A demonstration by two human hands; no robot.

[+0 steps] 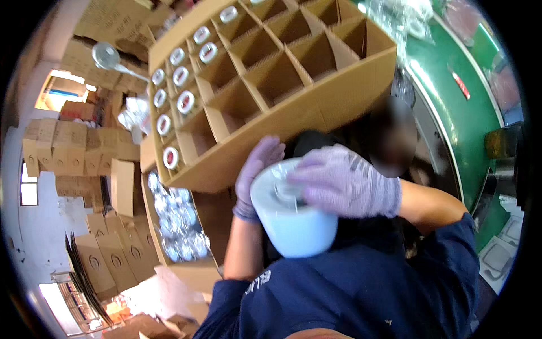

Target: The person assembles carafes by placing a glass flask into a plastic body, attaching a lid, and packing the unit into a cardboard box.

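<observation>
A light blue, tapered plastic container [296, 229] with a greyish recessed top is close in front of my body. My left hand [254, 172], in a pale purple knit glove, lies along its left side with the fingers stretched out past the rim. From the right, my right hand [344, 181], gloved the same way, reaches over the top with its fingers bent onto the container's upper face. These fingers are slightly blurred. What supports the container from below is hidden.
Beyond my hands, a tilted cardboard box [316, 110] with dividers holds several items with white round tops in its left cells. An open carton [183, 268] of clear-wrapped pieces stands left. On the right, a green work surface [451, 73] carries a red-handled cutter [460, 85].
</observation>
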